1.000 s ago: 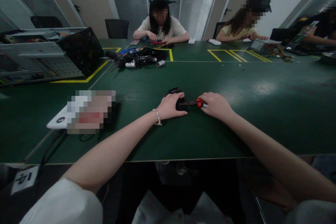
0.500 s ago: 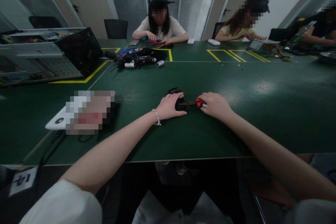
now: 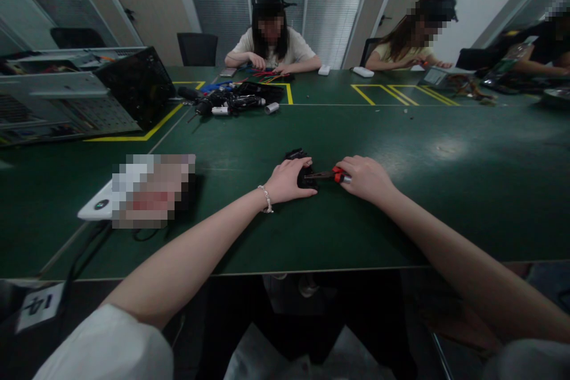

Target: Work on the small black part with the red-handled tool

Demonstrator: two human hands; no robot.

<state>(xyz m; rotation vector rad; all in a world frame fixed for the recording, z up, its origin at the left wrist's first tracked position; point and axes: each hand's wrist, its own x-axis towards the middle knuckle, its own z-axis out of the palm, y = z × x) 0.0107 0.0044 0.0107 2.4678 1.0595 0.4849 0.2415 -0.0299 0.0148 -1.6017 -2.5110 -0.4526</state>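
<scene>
My left hand (image 3: 287, 181) grips a small black part (image 3: 307, 179) on the green table (image 3: 267, 237), with the thumb on its near side and the fingers over its far side. Much of that part is hidden under the hand, so its kind cannot be made out. In my right hand (image 3: 367, 178) is a pair of pliers (image 3: 327, 175) with red handles, the fingers closed round them. The jaws point left and their tips reach the black part. Whether they pinch anything there is too small to tell.
A computer case (image 3: 75, 98) lies at the left. A drill and other black tools (image 3: 231, 98) are heaped beyond my hands. Nearer left sits a white device (image 3: 95, 208) with a cable. One person (image 3: 271, 41) works opposite, others at the right.
Almost nothing has moved. The pliers' jaws have shifted very slightly at the black part; both hands keep their places.
</scene>
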